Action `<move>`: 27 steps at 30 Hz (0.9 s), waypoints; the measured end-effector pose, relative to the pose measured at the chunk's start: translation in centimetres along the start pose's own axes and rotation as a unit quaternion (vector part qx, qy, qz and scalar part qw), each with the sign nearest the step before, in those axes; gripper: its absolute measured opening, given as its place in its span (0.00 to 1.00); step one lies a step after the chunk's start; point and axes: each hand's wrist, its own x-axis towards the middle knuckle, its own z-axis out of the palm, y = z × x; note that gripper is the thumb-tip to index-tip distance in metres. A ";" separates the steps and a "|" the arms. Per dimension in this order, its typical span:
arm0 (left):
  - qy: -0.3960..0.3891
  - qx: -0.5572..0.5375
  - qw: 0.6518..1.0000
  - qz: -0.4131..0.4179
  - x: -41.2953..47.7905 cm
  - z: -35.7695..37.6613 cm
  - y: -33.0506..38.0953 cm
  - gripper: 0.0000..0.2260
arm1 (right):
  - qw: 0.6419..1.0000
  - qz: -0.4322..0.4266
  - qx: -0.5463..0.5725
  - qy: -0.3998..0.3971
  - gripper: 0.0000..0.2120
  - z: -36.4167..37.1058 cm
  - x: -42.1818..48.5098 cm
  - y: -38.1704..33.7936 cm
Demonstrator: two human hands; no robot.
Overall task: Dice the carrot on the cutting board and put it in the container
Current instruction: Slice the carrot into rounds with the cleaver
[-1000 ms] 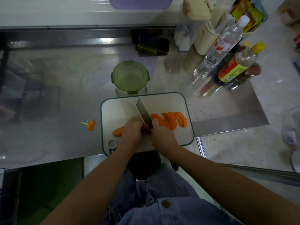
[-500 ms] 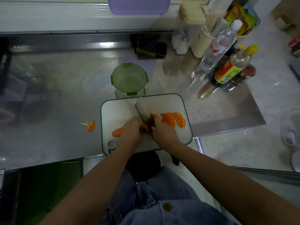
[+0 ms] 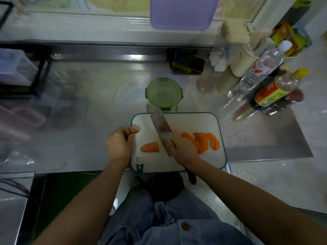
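Carrot stub [image 3: 150, 147]: on cutting board [image 3: 194, 121], long axis left–right, between hands. Left hand [image 3: 119, 144] just left, curled, contents unclear; right hand [image 3: 184, 149] grips knife [image 3: 161, 128] at cut end.

Open steel counter [image 3: 79, 138] runs left of the cutting board [image 3: 192, 123] out to a blurred rack [image 3: 23, 76] at far left. The knife [image 3: 161, 128] slants across the board's middle, tip at the far edge just before the container [image 3: 163, 93]; the board's far-right corner is bare. Bottles [image 3: 261, 68] crowd the far right, and carrot slices [image 3: 203, 140] cover the board's right half.
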 end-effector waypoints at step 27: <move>-0.179 0.067 0.954 0.231 -3.4 5.2 3.2 0.12 | 0.999 0.009 0.028 0.031 0.13 -1.6 -2.7 2.9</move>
